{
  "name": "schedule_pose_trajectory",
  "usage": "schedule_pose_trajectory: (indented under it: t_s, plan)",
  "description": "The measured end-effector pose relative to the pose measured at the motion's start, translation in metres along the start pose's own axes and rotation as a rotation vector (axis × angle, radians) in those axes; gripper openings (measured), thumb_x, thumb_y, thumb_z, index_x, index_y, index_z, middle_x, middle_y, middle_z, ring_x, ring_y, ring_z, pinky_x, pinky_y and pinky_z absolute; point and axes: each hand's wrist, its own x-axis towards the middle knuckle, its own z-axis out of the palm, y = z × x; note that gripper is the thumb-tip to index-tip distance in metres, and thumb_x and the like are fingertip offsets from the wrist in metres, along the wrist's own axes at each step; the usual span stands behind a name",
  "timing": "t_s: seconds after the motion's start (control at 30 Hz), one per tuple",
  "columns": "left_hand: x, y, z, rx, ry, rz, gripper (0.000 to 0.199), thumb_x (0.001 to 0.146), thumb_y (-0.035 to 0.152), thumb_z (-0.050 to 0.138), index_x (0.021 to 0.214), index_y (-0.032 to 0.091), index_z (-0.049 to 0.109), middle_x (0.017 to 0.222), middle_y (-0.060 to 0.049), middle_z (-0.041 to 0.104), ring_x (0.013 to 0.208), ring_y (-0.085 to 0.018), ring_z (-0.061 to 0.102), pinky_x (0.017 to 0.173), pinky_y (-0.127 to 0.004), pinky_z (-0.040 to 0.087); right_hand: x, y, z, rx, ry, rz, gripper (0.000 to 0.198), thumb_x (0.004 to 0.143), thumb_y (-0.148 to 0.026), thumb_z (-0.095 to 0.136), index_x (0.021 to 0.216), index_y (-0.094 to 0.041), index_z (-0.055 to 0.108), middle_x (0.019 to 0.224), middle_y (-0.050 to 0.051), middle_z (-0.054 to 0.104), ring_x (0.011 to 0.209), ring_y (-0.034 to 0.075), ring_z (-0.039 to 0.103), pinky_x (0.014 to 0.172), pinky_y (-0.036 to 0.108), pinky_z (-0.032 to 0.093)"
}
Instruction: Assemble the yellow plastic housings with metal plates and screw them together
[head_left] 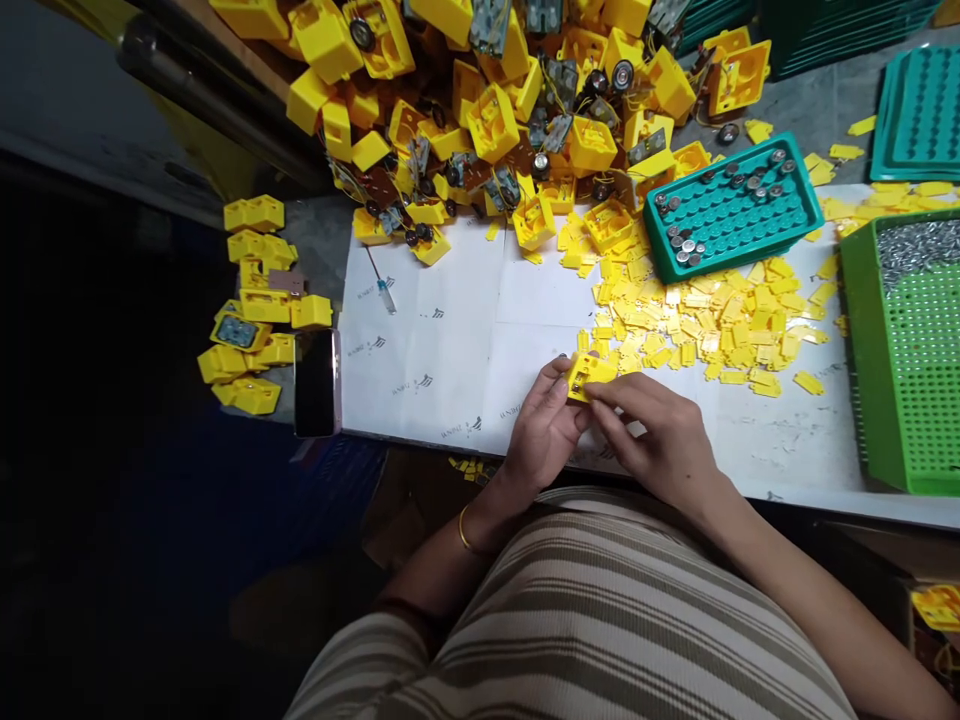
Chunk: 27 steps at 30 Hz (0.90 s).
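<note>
I'm gripping a yellow box [582, 366] with the left hand [541, 428] and right hand [671, 440] over the desk [420, 385], fingers [628, 392] partly hiding it, while yellow pieces [694, 322] and a teal tray [721, 212] are crowding beyond.

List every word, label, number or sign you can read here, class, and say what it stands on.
"ZH…", seemingly, upside down beside a small logo, repeated across the white sheet; remaining letters too small and blurred to read.
No other text is legible.

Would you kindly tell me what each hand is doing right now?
Left hand: closed, holding the yellow case.
Right hand: touching the yellow case; its grip cannot be told.
</note>
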Motion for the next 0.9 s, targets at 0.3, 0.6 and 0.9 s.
schedule_pose_trajectory:
  t_s: [0.3,0.6,0.9]
  plan:
    - [-0.008,0.044,-0.035,-0.093,0.16,0.026,0.016,0.081,0.027,0.067,0.097,0.025,0.061,0.123,-0.004,0.063,0.118,-0.026,0.061,0.079,-0.028,0.058,0.034,0.009,-0.005,-0.22,-0.074,0.097,0.024,0.093,-0.027,0.051,0.102,-0.02,0.071,0.093,0.007,0.071,0.075,0.016,0.064,0.065,0.027,0.047]
    - [-0.013,0.046,-0.046,-0.124,0.171,0.039,0.016,0.084,0.026,0.066,0.098,0.024,0.059,0.12,-0.005,0.064,0.117,-0.025,0.062,0.079,-0.028,0.058,0.058,0.0,0.026,-0.642,-0.547,0.127,0.029,0.098,-0.023,0.039,0.105,-0.021,0.067,0.102,0.01,0.063,0.074,0.018,0.058,0.053,0.029,0.023]
    - [-0.01,0.033,-0.031,-0.115,0.104,-0.015,0.016,0.085,0.026,0.064,0.1,0.022,0.057,0.119,-0.007,0.064,0.116,-0.026,0.062,0.083,-0.031,0.055,0.047,0.013,0.015,-0.687,-0.52,0.136,0.022,0.095,-0.02,0.043,0.097,-0.016,0.065,0.091,0.01,0.066,0.065,0.018,0.058,0.052,0.031,0.025]
